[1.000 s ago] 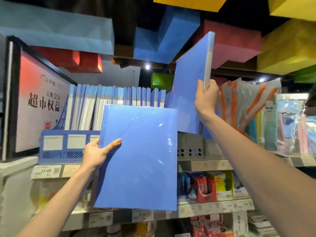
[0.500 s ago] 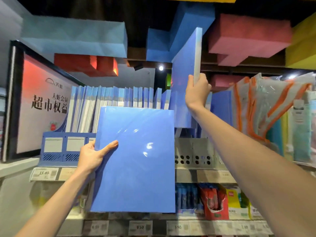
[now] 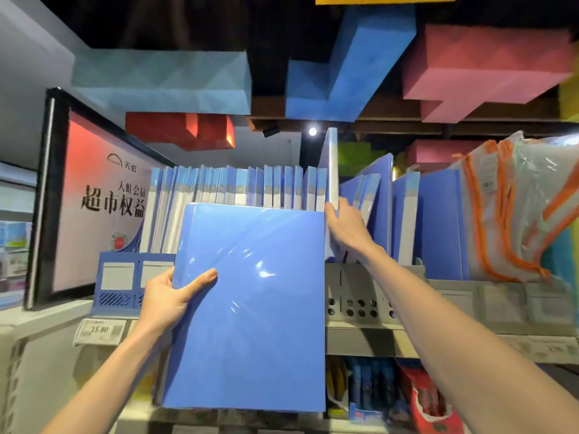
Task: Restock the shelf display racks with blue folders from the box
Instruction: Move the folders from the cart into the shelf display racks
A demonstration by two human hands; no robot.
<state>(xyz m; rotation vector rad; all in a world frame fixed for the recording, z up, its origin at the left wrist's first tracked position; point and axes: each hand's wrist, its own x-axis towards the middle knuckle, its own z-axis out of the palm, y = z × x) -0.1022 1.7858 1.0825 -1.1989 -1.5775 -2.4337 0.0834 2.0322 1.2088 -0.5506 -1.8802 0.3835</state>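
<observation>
Blue plastic under glossy clear film fills the near middle: a bundle of folders (image 3: 250,308) held flat-on to the camera, and how many it holds I cannot tell. The left hand (image 3: 170,303) grasps its left edge, thumb laid across the front and fingers tucked behind. Farther back, the right hand (image 3: 347,228) has its fingers wrapped round the lower spine of a single folder (image 3: 332,164), which stands upright and rises above its neighbours.

At far left a black-framed poster (image 3: 103,195) reads "天虹" at the top and "超市权益" in large dark characters, with a smaller line between that is partly blurred. A price tag (image 3: 99,329) on the shelf (image 3: 360,343) edge reads "15.80".

Left of the bundle, a blue rack (image 3: 125,277) with blank white label panels on its front holds a tight row of folders (image 3: 235,189), spines outward, each pale with a blue top band. Right of it, a grey rack (image 3: 351,283) with round holes in its front holds the single folder's lower end and several leaning folders (image 3: 380,195), loosely spaced. At far right stand clear pouches (image 3: 507,208) with orange zips. On the shelf level below sit red packets (image 3: 429,402); their print is too blurred to read.

Overhead hang blue, pink, red and yellow blocks (image 3: 344,73).
</observation>
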